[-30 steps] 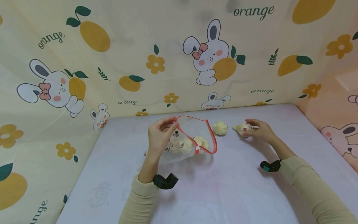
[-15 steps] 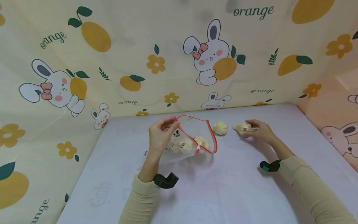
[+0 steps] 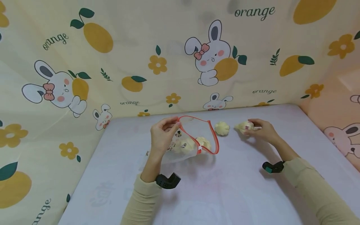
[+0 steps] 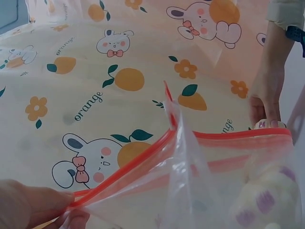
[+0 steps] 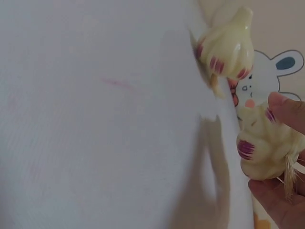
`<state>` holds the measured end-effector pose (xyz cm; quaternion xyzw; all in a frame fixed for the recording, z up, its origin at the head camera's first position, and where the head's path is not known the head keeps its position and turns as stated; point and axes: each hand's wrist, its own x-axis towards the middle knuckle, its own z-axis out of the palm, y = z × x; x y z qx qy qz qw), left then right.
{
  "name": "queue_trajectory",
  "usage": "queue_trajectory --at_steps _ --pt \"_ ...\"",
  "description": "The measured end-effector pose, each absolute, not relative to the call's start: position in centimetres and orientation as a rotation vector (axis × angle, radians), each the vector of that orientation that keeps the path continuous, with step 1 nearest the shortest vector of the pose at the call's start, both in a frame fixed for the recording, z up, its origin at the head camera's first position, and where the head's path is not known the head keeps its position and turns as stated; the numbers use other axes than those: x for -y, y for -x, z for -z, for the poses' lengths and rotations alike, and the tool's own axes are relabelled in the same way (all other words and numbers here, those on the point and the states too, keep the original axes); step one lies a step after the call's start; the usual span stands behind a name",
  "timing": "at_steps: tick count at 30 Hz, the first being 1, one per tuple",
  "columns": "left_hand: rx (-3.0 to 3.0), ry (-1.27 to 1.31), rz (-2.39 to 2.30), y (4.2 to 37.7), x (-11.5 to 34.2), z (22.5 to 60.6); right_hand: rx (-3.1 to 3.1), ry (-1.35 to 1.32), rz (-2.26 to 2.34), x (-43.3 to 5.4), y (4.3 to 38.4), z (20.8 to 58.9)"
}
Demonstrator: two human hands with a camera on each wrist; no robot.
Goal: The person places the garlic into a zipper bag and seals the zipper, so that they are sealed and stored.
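Note:
My left hand pinches the red-edged mouth of a clear zip bag and holds it spread. Pale garlic bulbs lie inside the bag, partly hidden by its printed film. In the left wrist view the thumb and fingers grip the bag's red zip strip. My right hand holds a garlic bulb with purple marks and a fibrous root tuft, thumb on one side and fingers on the other. Between bag and right hand, another garlic bulb sits on the table.
The table has a white cover. Behind it hangs a cream cloth printed with rabbits and oranges, and a pinkish one hangs at the right. A black camera is strapped to the left wrist.
The right hand has shifted very slightly with the garlic bulb in its grip. The left hand keeps hold of the bag's mouth; the whole head view has drifted a little.

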<state>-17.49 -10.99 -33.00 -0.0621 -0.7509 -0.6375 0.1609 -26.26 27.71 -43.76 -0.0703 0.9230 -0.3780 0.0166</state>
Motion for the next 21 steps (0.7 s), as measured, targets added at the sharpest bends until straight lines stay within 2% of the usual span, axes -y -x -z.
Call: queue_trajectory --at_steps 21 --pt "2.147 0.187 1.824 17.6 10.8 33.1 -2.802 0.270 1.303 -25.8 24.9 41.3"
